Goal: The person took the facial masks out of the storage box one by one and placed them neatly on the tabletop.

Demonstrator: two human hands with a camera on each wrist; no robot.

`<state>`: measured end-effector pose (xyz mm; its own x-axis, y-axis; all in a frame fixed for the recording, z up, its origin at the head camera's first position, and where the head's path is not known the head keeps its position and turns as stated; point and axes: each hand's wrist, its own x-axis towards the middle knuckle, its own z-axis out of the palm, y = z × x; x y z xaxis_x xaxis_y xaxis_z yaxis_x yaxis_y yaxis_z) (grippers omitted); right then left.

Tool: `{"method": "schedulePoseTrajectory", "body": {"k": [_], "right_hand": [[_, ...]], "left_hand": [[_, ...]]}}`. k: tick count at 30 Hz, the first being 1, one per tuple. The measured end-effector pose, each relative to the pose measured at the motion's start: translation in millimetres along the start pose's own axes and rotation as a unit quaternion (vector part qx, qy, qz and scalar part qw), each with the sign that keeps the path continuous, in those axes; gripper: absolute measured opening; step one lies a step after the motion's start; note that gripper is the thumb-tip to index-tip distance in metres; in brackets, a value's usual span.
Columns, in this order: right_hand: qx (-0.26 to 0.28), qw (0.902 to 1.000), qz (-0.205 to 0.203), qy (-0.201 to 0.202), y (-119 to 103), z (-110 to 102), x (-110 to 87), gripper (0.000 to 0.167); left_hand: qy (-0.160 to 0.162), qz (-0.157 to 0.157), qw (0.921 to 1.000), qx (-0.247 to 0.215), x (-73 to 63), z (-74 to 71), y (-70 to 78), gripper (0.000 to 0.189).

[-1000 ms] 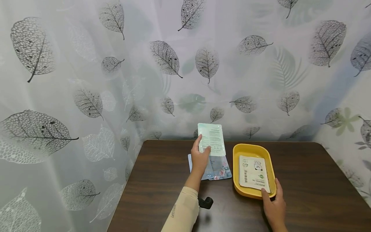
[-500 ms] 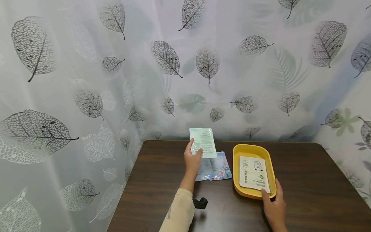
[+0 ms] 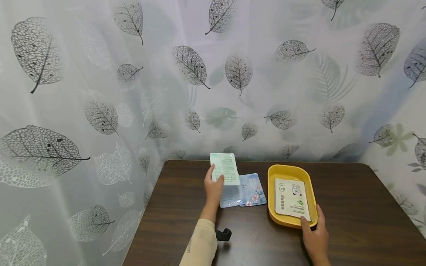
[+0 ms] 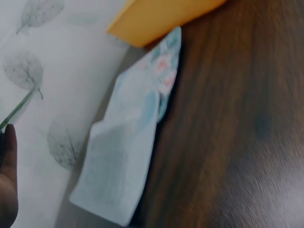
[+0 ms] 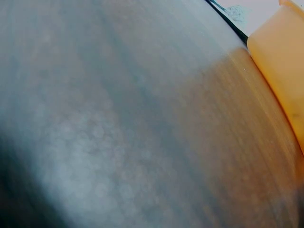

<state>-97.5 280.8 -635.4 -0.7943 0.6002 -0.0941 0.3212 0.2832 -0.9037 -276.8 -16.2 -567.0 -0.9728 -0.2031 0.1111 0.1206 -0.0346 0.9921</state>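
My left hand (image 3: 213, 189) pinches a pale green face-mask packet (image 3: 226, 167) by its lower left part, holding it over the table's back. In the left wrist view only the hand's edge (image 4: 7, 185) and a thin strip of that packet (image 4: 21, 105) show. Under it lie two overlapping flat packets: a pale blue printed one (image 3: 231, 197) and a blue floral one (image 3: 255, 189). My right hand (image 3: 316, 238) grips the near right corner of a yellow tray (image 3: 272, 173), thumb at the rim. A cream packet with a cartoon animal (image 3: 290, 199) lies inside the tray.
The dark wooden table (image 3: 359, 207) ends at the back against a curtain (image 3: 213, 99) printed with leaves. A black device (image 3: 223, 235) sticks out from the left sleeve (image 3: 199, 244). The right wrist view is mostly blurred, with the tray's wall (image 5: 280, 61) at right.
My left hand has moved left and toward me with the green packet, uncovering more of the blue packets beneath. My right hand and the yellow tray have stayed put.
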Motion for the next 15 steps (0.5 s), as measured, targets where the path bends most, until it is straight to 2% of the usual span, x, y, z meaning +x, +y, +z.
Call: {"method": "schedulePoseTrajectory", "body": {"k": [9,15], "right_hand": [[-0.001,1.0,-0.002,-0.001,3.0,0.1,1.9,0.08],[0.0,1.0,-0.003,0.001,1.0,-0.5,0.9,0.079]], "left_hand": [[0.015,-0.009,0.9996,0.024,4.2,-17.0,-21.0,0.064],[0.026,-0.008,0.9994,0.022,5.0,-25.9,-33.6,0.063]]}}
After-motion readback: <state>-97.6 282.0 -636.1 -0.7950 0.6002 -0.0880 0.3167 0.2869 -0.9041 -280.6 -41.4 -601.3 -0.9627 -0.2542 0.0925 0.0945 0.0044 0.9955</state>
